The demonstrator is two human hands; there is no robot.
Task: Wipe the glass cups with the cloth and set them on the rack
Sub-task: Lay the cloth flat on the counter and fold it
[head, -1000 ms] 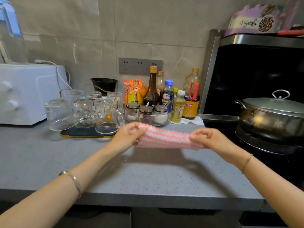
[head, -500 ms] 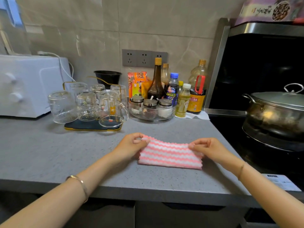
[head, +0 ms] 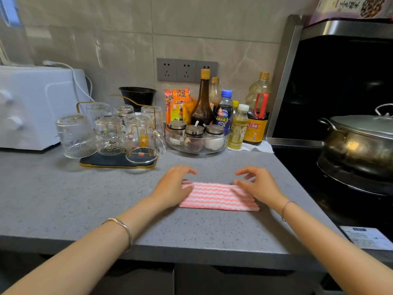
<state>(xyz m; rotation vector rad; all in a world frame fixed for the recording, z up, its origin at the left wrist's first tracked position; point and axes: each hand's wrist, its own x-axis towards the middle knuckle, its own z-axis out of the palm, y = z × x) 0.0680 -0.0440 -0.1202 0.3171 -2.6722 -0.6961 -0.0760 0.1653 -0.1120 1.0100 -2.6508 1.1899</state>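
Fingers [head: 188, 170] of the left hand [head: 173, 187] arch loosely over the left end of the cloth [head: 214, 195], and those of the right hand [head: 261, 186] do the same over its right end; both hands are relaxed and spread, gripping nothing, at most resting lightly on the fabric. One pink-and-white striped cloth lies folded flat on the grey counter [head: 63, 199], near its front edge, with the rack [head: 110, 163] well apart at the back left. I count six glass cups [head: 109, 135], all upside down: five crowded on the one gold-rimmed rack, and a ribbed cup [head: 74, 135] just beside it, apparently on the counter. Nothing looks wiped yet, so the likely next step is to take up the cloth and fetch a cup. The chief risk is the crowding: the cups stand so close that a hand reaching for one could knock its neighbour over, and the handled cup [head: 142, 139] sits right at the rack's front rim, where a nudge could tip it off. Smooth glass may also slip inside a loosely held cloth. Behind stand three lidded spice jars [head: 194, 130] in one glass bowl [head: 212, 149], about six bottles [head: 203, 107], and one lidded pot [head: 359, 143] on the stove.
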